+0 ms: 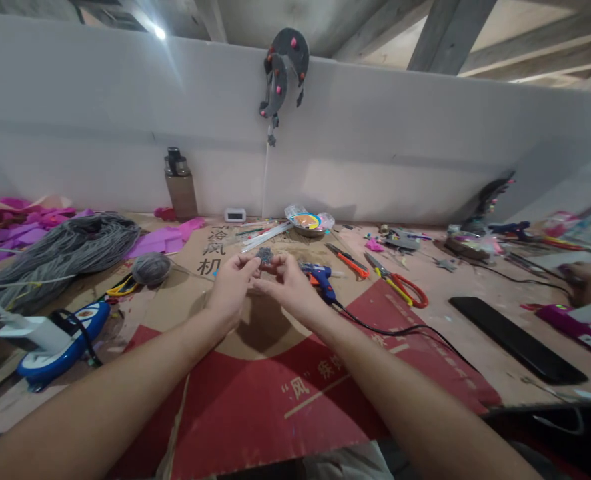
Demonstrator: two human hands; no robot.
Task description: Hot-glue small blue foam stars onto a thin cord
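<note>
Between my fingertips, above the cardboard sheet (255,400), is a small grey fuzzy piece (264,255), perhaps yarn or felt; its exact kind is too small to make out. My left hand (233,287) pinches it from the left. From the other side my right hand (288,283) has its thumb and fingers closed at the piece's edge. A blue glue gun (324,281) lies just right of my right hand. Left of my hands sits a ball of grey yarn (151,269).
Red-handled scissors (405,287), an orange cutter (350,261) and a black slab (515,340) lie on the right. On the left are grey yarn skeins (75,253) and a blue power strip (75,340). A bottle (180,190) stands behind. Another person's hand (590,280) shows far right.
</note>
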